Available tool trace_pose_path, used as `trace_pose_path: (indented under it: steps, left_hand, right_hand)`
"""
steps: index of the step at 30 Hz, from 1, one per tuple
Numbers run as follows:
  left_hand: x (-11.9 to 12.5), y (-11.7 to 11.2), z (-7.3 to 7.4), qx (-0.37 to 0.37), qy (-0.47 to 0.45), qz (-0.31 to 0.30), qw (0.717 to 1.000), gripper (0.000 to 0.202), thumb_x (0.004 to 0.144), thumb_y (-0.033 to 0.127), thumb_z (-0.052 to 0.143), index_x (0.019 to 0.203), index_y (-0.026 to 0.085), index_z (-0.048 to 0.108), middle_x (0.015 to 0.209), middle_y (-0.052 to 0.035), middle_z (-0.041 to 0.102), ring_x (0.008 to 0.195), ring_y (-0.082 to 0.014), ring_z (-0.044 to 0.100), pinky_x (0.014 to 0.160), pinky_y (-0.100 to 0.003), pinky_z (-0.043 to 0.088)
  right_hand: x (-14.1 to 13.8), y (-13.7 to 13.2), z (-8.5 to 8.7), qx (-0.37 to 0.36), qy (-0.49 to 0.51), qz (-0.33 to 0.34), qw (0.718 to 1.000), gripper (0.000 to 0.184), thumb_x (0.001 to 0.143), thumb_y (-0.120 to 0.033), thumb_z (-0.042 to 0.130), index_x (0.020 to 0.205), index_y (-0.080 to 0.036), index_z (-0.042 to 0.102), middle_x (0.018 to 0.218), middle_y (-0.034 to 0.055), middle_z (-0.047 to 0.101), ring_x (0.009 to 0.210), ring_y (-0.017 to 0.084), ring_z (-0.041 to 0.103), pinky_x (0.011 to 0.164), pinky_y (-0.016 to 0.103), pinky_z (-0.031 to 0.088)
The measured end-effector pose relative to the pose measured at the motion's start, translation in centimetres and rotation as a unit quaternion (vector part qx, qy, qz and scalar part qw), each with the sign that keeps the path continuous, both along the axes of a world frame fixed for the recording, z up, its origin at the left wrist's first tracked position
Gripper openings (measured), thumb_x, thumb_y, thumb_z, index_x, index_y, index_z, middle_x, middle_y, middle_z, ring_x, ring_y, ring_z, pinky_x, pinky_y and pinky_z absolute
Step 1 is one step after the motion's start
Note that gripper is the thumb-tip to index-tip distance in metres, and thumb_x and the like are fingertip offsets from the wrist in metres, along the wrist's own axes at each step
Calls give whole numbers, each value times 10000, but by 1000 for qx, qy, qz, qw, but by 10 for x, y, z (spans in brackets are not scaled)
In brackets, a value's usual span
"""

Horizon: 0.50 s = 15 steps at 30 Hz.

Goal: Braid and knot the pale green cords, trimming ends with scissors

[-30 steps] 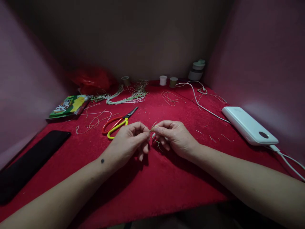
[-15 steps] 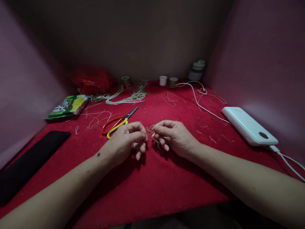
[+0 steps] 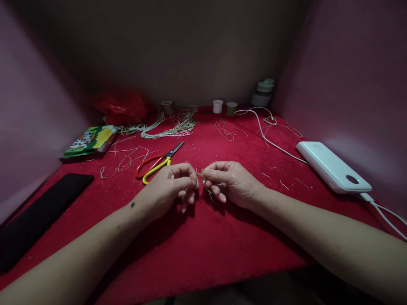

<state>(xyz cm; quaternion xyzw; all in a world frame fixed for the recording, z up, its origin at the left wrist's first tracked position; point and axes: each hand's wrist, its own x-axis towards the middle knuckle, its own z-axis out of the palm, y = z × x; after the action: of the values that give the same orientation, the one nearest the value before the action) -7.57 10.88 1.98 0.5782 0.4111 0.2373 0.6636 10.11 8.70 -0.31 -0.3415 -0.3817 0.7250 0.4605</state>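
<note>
Thin green and white cord hangs in a short knotted length below the fingers of my right hand. Thumb and forefinger of that hand pinch it, and a small end sticks out to the left. Close beside it on the left, my left hand is closed in a pinch, its fingertips almost touching the cord. What lies between those fingertips is too small to make out. Behind my left hand, scissors with one red and one yellow handle lie with the blades pointing away to the right.
On the red cloth are a bundle of cords, loose threads, a snack packet, a black case and a white power bank with cable. Thread spools, a red bag and a bottle stand behind.
My left hand has shifted slightly right, closer to my right hand. The hanging cord has swung a little, and my right hand keeps its pinch on it.
</note>
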Motion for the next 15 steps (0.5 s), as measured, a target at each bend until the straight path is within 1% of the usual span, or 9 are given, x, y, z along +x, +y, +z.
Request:
trace_pose_path:
  steps: [4, 8, 12, 15]
  left_hand:
    - [3, -4, 4, 39, 39, 16, 998, 61, 769, 176, 567, 723, 171, 527, 481, 25, 609, 333, -89, 494, 331, -176, 382]
    - [7, -9, 6, 69, 43, 34, 996, 110, 790, 242, 594, 751, 168, 523, 520, 26, 620, 356, -98, 527, 343, -188, 399]
    - [11, -14, 10, 104, 46, 62, 992, 77, 799, 222, 588, 798, 153, 555, 556, 29, 624, 424, -99, 577, 402, -186, 437]
    - [13, -19, 14, 121, 63, 77, 988, 61, 807, 194, 569, 802, 134, 581, 599, 11, 652, 450, -88, 586, 452, -191, 477]
  right_hand:
    - [0, -2, 3, 10, -32, 27, 999, 211, 710, -279, 724, 665, -119, 592, 519, -25, 581, 339, 47, 465, 289, 143, 362]
    - [-1, -3, 5, 12, -63, 21, 998, 195, 726, -273, 695, 659, -125, 587, 502, -19, 575, 340, 54, 461, 287, 148, 359]
    - [-2, -4, 5, 22, -88, 6, 996, 174, 746, -252, 663, 661, -123, 584, 540, -4, 587, 362, 60, 469, 295, 156, 366]
    - [-2, -5, 4, 32, -110, -4, 993, 171, 760, -252, 647, 670, -125, 576, 542, -4, 586, 351, 60, 460, 295, 159, 355]
